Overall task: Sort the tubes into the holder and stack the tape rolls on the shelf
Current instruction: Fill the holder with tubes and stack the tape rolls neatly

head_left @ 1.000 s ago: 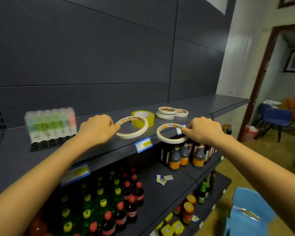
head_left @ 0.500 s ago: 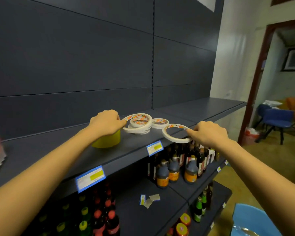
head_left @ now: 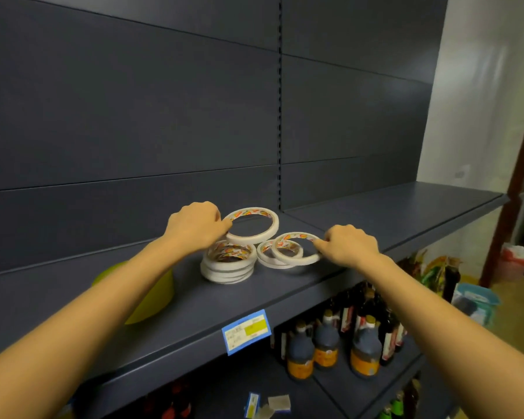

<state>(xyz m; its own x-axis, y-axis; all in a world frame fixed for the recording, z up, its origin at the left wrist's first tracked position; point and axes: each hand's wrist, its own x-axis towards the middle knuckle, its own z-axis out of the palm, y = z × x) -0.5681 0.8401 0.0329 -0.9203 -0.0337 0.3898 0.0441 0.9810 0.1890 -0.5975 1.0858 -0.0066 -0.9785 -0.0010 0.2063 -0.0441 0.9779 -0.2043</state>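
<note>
My left hand (head_left: pixel 195 225) pinches a thin white tape roll (head_left: pixel 265 232), holding it tilted in the air just above and behind a stack of white tape rolls (head_left: pixel 227 266) on the dark shelf (head_left: pixel 285 294). My right hand (head_left: pixel 348 244) pinches a second thin white tape roll (head_left: pixel 297 258), which hangs over a smaller roll (head_left: pixel 268 258) lying flat to the right of the stack. A yellow tape roll (head_left: pixel 152 300) stands on the shelf at the left, half hidden by my left forearm. The tube holder is out of view.
A blue and yellow price tag (head_left: pixel 245 331) hangs on the shelf's front edge. Dark bottles with orange labels (head_left: pixel 330 346) fill the shelf below. The upper shelf runs on bare to the right (head_left: pixel 406 207). A doorway lies far right.
The view has swung right and closer. My left hand has lifted its roll up over the stack. My right hand has carried its roll left, over the small flat roll.
</note>
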